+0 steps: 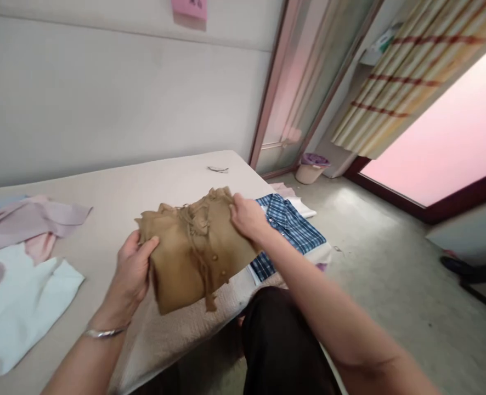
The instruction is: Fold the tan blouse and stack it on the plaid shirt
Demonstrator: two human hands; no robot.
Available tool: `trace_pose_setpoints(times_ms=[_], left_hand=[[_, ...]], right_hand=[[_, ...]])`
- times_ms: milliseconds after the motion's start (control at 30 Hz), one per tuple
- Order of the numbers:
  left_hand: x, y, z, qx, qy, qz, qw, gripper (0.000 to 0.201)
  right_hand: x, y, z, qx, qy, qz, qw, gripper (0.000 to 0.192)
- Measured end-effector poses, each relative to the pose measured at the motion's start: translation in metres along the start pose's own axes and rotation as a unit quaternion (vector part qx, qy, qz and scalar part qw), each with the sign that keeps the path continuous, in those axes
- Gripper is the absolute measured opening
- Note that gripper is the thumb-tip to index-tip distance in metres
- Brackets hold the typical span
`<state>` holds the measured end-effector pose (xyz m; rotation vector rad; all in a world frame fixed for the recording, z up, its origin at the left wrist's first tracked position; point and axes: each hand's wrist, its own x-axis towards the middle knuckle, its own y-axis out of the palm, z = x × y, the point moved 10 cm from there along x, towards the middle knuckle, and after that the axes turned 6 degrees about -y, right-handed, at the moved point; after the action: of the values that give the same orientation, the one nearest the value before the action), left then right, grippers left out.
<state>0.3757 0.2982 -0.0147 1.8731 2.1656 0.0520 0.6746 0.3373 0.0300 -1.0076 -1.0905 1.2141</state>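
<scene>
A folded brown blouse [185,252] with a ruffled top edge, buttons and hanging ties is held up between my two hands over the bed [169,175]. My left hand [134,263] pinches its left side, thumb in front. At the upper right side, my right hand [247,216] closes on the cloth; some of those fingers are hidden behind it. Just right of the blouse, a folded blue plaid shirt [294,227] lies on other folded clothes at the bed's edge, partly covered by my right forearm.
Loose mauve and pink clothes [41,219] and a pale white garment [29,302] lie on the left of the bed. Eyeglasses [218,169] rest near the far edge. A waste bin [312,167] stands on the floor by the glass door, with a curtain [416,77] further right.
</scene>
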Motion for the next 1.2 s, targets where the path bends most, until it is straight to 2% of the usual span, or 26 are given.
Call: trace_pose_setpoints(times_ms=[100, 167, 200, 233, 300, 367, 433, 533, 700, 767, 867, 933, 1000, 1067, 1133, 1200], left_hand=[[-0.007, 0.095, -0.001, -0.011, 0.029, 0.065, 0.997, 0.041], [-0.006, 0.151, 0.010, -0.015, 0.039, 0.099, 0.994, 0.039], [-0.004, 0.173, 0.021, -0.013, 0.038, 0.111, 0.993, 0.039], [-0.001, 0.192, 0.035, -0.004, 0.035, 0.117, 0.993, 0.039], [0.005, 0.215, 0.069, 0.045, 0.025, 0.115, 0.992, 0.035], [0.011, 0.222, 0.103, 0.126, 0.020, 0.096, 0.987, 0.030], [0.014, 0.220, 0.126, 0.200, 0.022, 0.075, 0.977, 0.026], [0.013, 0.215, 0.137, 0.249, 0.032, 0.059, 0.966, 0.024], [0.008, 0.220, 0.133, 0.245, 0.045, 0.065, 0.966, 0.022], [0.006, 0.215, 0.133, 0.273, 0.042, 0.052, 0.960, 0.022], [0.000, 0.199, 0.120, 0.388, 0.054, -0.009, 0.920, 0.031], [-0.011, 0.195, 0.093, 0.461, 0.122, -0.064, 0.877, 0.041], [-0.027, 0.215, 0.067, 0.506, 0.232, -0.064, 0.828, 0.046], [-0.039, 0.252, 0.063, 0.543, 0.326, -0.005, 0.774, 0.049], [-0.039, 0.283, 0.078, 0.586, 0.361, 0.043, 0.724, 0.057], [-0.026, 0.296, 0.101, 0.623, 0.349, 0.045, 0.699, 0.070]], right_hand=[[-0.005, -0.060, -0.082, -0.062, 0.027, -0.048, 0.997, 0.029], [-0.006, -0.078, -0.137, -0.086, 0.045, -0.052, 0.994, 0.031], [-0.005, -0.080, -0.162, -0.092, 0.054, -0.046, 0.993, 0.033], [-0.005, -0.075, -0.186, -0.094, 0.065, -0.037, 0.993, 0.034], [-0.006, -0.052, -0.225, -0.090, 0.088, -0.011, 0.992, 0.035], [-0.008, -0.019, -0.251, -0.079, 0.102, 0.017, 0.991, 0.034], [-0.010, 0.014, -0.264, -0.067, 0.107, 0.036, 0.991, 0.032], [-0.010, 0.038, -0.273, -0.058, 0.104, 0.038, 0.992, 0.032], [-0.001, 0.032, -0.281, -0.062, 0.103, 0.023, 0.992, 0.038], [-0.001, 0.031, -0.282, -0.064, 0.103, 0.028, 0.992, 0.038], [-0.005, 0.032, -0.278, -0.067, 0.110, 0.045, 0.991, 0.033], [-0.008, 0.025, -0.272, -0.079, 0.124, 0.034, 0.988, 0.036], [-0.006, 0.008, -0.255, -0.098, 0.120, -0.023, 0.988, 0.042], [0.001, -0.002, -0.226, -0.096, 0.071, -0.080, 0.990, 0.045], [0.013, 0.007, -0.198, -0.071, 0.016, -0.094, 0.993, 0.048], [0.025, 0.035, -0.190, -0.033, 0.019, -0.057, 0.998, 0.053]])
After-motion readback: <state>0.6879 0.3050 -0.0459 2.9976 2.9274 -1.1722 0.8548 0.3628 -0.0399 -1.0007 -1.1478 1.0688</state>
